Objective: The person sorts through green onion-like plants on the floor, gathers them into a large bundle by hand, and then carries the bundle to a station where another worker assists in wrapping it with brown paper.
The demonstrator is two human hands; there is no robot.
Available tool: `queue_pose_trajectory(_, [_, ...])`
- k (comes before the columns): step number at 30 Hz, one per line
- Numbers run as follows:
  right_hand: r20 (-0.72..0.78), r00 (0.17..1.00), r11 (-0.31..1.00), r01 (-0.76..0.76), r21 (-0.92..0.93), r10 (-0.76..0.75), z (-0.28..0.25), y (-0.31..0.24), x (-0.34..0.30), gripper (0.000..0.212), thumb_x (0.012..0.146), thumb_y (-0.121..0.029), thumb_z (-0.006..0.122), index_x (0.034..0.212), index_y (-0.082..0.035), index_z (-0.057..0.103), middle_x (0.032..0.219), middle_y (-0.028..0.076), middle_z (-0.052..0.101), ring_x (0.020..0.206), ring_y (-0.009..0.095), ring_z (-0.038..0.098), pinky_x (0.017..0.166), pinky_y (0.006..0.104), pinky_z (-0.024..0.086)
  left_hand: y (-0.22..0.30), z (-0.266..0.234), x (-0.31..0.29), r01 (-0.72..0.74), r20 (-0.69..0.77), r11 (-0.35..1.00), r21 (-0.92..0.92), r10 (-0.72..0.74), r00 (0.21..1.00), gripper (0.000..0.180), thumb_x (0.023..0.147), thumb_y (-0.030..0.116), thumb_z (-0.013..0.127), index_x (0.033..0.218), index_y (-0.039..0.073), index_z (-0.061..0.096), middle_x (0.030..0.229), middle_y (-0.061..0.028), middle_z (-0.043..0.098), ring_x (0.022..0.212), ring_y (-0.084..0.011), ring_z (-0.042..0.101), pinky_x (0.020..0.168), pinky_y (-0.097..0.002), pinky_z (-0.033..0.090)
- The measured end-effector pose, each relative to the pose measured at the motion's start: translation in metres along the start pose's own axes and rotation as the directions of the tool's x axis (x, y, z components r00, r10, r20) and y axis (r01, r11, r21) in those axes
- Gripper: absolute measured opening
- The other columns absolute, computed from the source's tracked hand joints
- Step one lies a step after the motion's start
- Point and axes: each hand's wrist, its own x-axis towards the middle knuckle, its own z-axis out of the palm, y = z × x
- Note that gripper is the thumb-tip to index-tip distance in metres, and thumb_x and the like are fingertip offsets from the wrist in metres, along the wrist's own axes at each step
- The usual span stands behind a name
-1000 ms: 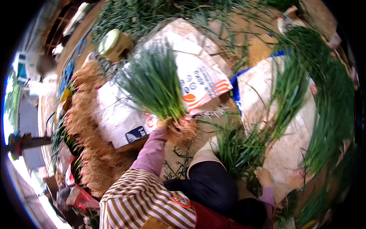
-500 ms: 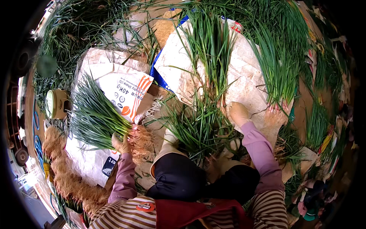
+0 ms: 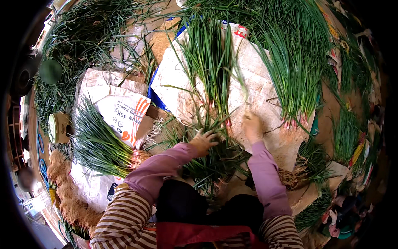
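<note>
L hand [image 3: 202,144]: fingers splayed, by root ends of mid onions [image 3: 212,62], which lie on pale sack [image 3: 259,89]. R hand [image 3: 253,126]: fingers curled over sack; can't tell if gripping. Step prob. sorting stems; next move seems to call for a light pinch. Loose leaves [image 3: 211,165] at sack's near edge; bundle [image 3: 97,143] L of sack.

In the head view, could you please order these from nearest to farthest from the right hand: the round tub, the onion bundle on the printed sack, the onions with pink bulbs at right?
1. Onions with pink bulbs: just right of the right hand.
2. Onion bundle: across to the left, on the printed sack.
3. Round tub: far left, beyond the bundle.
</note>
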Motion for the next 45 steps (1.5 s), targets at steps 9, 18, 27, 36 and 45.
queue_pose_trajectory(9, [0.881,0.421,0.525,0.811,-0.258,-0.215,0.029,0.119,-0.109,0.022,0.079,-0.015,0.048,0.091,-0.004,0.064,0.090,0.017,0.063,0.087,0.027,0.061,0.068,0.0367,0.049,0.014,0.089,-0.067,-0.078,0.588,0.913,-0.401,0.322,0.742,0.064,0.074,0.051,0.057,0.128,0.019,0.045,0.122,-0.0116,0.052,0.110,-0.0294,0.049,0.093,-0.0386,0.036])
queue_pose_trajectory(18, [0.139,0.957,0.857,0.289,-0.426,-0.254,0.023,-0.016,-0.017,0.032,0.082,-0.032,0.058,0.085,-0.001,0.055,0.073,0.014,0.062,0.072,0.028,0.063,0.063,0.0378,0.050,-0.010,0.037,-0.085,-0.051,0.154,0.621,-0.782,0.272,0.950,0.036,0.082,0.029,0.058,0.110,0.008,0.059,0.112,-0.0116,0.058,0.101,-0.0237,0.055,0.085,-0.0325,0.043])
queue_pose_trajectory(27, [0.146,0.981,0.991,0.126,0.034,-0.130,0.038,-0.013,0.011,0.024,0.082,-0.026,0.060,0.093,-0.005,0.055,0.066,0.006,0.057,0.055,0.016,0.054,0.048,0.0288,0.045,-0.082,-0.036,-0.028,-0.127,0.010,-0.097,-0.987,-0.831,0.557,0.053,0.079,0.015,0.063,0.126,0.004,0.042,0.104,-0.0103,0.059,0.090,-0.0189,0.056,0.076,-0.0299,0.047])
queue_pose_trajectory(36, [-0.627,0.726,0.958,0.185,-0.219,-0.283,-0.120,0.016,0.023,0.030,0.084,-0.014,0.058,0.109,0.002,0.051,0.105,0.014,0.057,0.092,0.023,0.055,0.083,0.0365,0.043,-0.103,-0.099,0.058,-0.427,0.035,-0.342,-0.837,-0.812,0.582,0.070,0.072,0.021,0.072,0.124,-0.004,0.032,0.105,-0.0143,0.055,0.096,-0.0240,0.053,0.086,-0.0380,0.041])
queue_pose_trajectory(45, [-0.021,0.983,0.981,0.179,-0.077,-0.181,0.001,-0.087,0.052,0.048,0.084,-0.029,0.059,0.119,0.001,0.047,0.111,0.016,0.057,0.096,0.024,0.058,0.083,0.0352,0.046,-0.109,-0.082,0.090,-0.634,0.194,-0.519,-0.574,-0.838,0.510,0.033,0.082,0.019,0.061,0.109,0.002,0.050,0.106,-0.0102,0.054,0.087,-0.0200,0.054,0.083,-0.0353,0.045])
